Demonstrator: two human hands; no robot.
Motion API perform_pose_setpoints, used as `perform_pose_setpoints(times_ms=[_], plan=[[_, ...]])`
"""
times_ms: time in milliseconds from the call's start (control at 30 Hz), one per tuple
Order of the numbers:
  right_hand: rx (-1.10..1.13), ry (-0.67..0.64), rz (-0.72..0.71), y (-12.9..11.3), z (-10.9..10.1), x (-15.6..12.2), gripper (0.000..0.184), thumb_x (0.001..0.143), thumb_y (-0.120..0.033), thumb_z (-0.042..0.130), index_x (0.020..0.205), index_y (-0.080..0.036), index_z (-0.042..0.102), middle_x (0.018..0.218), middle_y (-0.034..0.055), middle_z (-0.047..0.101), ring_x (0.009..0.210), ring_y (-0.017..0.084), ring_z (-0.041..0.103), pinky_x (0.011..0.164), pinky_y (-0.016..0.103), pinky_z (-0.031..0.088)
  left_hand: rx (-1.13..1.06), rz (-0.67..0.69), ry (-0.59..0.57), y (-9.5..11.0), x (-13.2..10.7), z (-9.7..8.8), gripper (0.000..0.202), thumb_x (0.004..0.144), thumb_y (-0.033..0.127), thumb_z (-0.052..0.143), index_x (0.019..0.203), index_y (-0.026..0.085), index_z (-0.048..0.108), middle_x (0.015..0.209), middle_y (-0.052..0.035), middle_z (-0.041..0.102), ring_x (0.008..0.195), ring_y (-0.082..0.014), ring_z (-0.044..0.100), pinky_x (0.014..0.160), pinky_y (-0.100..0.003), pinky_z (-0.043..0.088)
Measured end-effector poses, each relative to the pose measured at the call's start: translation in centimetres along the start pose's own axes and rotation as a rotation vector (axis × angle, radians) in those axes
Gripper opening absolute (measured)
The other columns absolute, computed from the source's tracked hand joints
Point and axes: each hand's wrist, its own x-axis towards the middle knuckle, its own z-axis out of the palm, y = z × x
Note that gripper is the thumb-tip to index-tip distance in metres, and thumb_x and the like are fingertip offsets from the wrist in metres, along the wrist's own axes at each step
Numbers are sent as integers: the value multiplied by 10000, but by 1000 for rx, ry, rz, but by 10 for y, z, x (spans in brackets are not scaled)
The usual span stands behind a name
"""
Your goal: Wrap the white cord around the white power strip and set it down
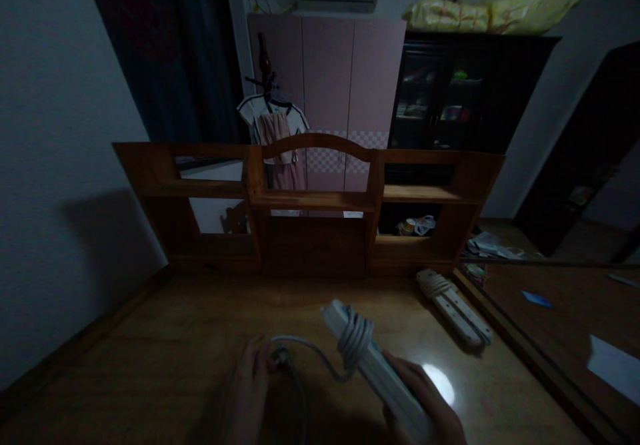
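My right hand (425, 402) grips the near end of a white power strip (373, 362), holding it tilted above the wooden desk (165, 352). Its white cord (354, 340) is coiled around the strip's middle, and a loose length runs left to the plug (283, 357). My left hand (250, 385) is closed around that plug end, close to the desk surface. A second white power strip (457, 306), also wrapped with its cord, lies flat on the desk at the right, near the desk's edge.
A wooden shelf unit (310, 198) stands along the back of the desk. A wall is at the left. Behind are a pink wardrobe (345, 78), a dark cabinet (450, 92) and hanging clothes (275, 128). Papers lie on the floor (615, 365) at the right.
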Motion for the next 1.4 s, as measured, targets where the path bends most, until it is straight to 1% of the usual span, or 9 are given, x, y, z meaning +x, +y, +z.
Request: perform_pose_setpoints(times_ms=[133,233,467,567,733,1033,1167,1267,1400], plan=[[-2,72,59,-13,-3,11,492,744,-183,541,1231,-256,541,1158,40,591,1058,197,580,862,237,484,-12,258,51,22,-6,8,388,894,229,325,1222,195,530,1319,-76,496,1271,-221,402,1052,-438,348],[48,58,52,-23,0,13,482,735,-180,552,1212,-246,561,1132,39,613,1023,192,601,842,230,497,-61,396,-165,55,-18,13,419,867,320,471,1277,238,485,1364,-57,453,1302,-230,358,1041,-426,378],[94,38,113,-18,2,14,541,727,-127,519,1256,-243,516,1181,42,589,1066,192,575,882,251,481,-330,447,-571,78,-38,3,322,912,374,376,971,226,655,930,-42,677,920,-155,613,917,-282,461],[65,45,157,-11,0,13,544,727,-131,508,1256,-258,515,1205,37,571,1088,192,558,903,262,466,-376,293,-469,71,-39,-2,355,828,503,496,917,199,655,915,-68,674,868,-188,617,792,-259,501],[115,-70,106,-15,-9,8,525,694,-211,528,1215,-258,577,1148,65,596,1036,229,583,855,281,482,-506,135,-415,67,-27,-14,400,895,476,373,738,197,613,741,-36,641,706,-153,599,666,-223,478],[204,-348,-12,-10,-22,-2,532,660,-270,613,1189,-319,609,1072,49,635,964,234,623,798,282,493,-390,-225,-236,34,-1,-10,429,891,494,344,849,174,627,810,-57,670,708,-164,627,604,-223,487],[249,-87,77,-16,-22,-1,442,717,-296,589,1157,-275,626,1092,52,634,957,225,624,771,252,507,-179,-91,-62,25,3,-8,426,917,413,269,1020,179,609,860,-73,670,715,-177,637,598,-258,514],[208,91,214,-20,-15,1,450,732,-331,622,1174,-247,601,1103,50,640,966,225,624,778,240,517,-53,98,40,30,0,-7,391,912,284,275,1178,199,549,1065,-88,630,925,-196,622,779,-327,523],[251,96,263,-20,0,3,494,735,-372,641,1200,-219,575,1143,63,630,1017,235,609,827,262,514,89,384,31,42,-8,0,439,867,176,375,1290,228,478,1297,-82,507,1231,-228,443,1066,-462,316]])
